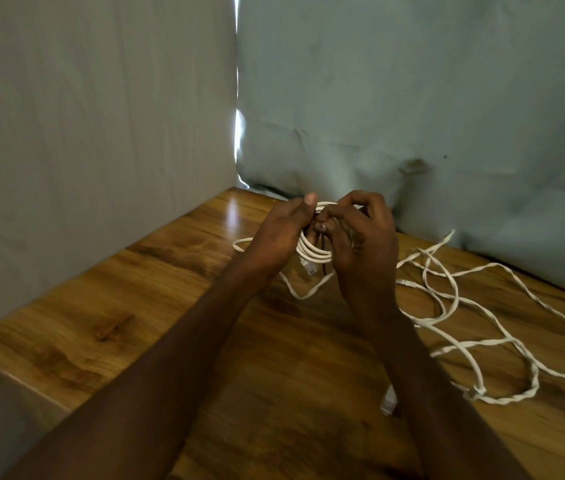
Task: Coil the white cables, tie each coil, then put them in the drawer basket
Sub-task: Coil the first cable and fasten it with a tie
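Grey cloth [412, 98] hung as a backdrop on two sides of a wooden table [135, 306], light leaking through the seam at the corner, as a person worked on a white coil [314, 252] held above the far end of the tabletop. The left hand [279, 237] gripped the coil from the left, thumb raised along its top and fingers curled behind the loops; the right hand [360, 240] had its fingers bent and pinched together at the top of the bundle, apparently working something thin there (whether a tie or the cable's own tail could not be told). A clear plug [308, 268] dangled below the loops, and a slack run of the same cable dropped to the table beneath. To the right, a loose cable [464, 323] lay sprawled in tangled loops, well apart from the hands, with another plug [389, 400] resting near the right forearm. No drawer basket was in view. The step looked to be securing the first coil, and doing it well would call for the left hand to keep the loops stacked flat and even while the right drew the binding snug across all the strands, tight enough to stop them springing open yet not so tight as to kink them. The hanging plug was best tucked close against the bundle so it would not snag.
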The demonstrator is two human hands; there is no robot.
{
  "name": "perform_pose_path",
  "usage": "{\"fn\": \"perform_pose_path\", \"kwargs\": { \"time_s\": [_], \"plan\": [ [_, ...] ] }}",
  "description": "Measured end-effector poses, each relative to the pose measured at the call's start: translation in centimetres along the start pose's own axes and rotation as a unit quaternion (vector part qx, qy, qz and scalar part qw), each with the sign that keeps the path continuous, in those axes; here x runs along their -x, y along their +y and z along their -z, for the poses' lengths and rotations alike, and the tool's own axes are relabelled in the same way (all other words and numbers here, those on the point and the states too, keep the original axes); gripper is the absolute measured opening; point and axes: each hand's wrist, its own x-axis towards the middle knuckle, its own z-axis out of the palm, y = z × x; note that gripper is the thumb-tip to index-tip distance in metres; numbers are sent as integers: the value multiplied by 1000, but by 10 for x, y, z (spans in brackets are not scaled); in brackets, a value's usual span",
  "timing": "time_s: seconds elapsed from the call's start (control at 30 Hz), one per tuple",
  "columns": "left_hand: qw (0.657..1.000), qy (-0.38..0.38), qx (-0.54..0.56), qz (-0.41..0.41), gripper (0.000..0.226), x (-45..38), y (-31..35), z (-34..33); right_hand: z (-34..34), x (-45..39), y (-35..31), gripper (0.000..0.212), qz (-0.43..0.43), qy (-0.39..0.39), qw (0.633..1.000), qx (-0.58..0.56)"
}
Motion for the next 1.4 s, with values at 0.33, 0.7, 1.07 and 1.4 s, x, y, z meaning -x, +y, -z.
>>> {"fn": "perform_pose_path", "kwargs": {
  "time_s": [0.33, 0.7, 1.07, 1.4],
  "plan": [
    [991, 83, 102, -36, 18, 1, 1, -5, -9, 4, -5, 17, -77, -19, 996, 29],
    [985, 101, 141, -17, 12, -6, -7, -10, -11, 4, -6, 22, -72, -15, 997, 23],
    [982, 185, 23, -40, 21, -3, -17, -10, -14, 1, -3, 15, -102, -30, 990, -95],
    [990, -18, -69, -123, 15, 2, -21, -14, 8, -9, -3, 8, -208, 57, 956, -197]
  ]
}}
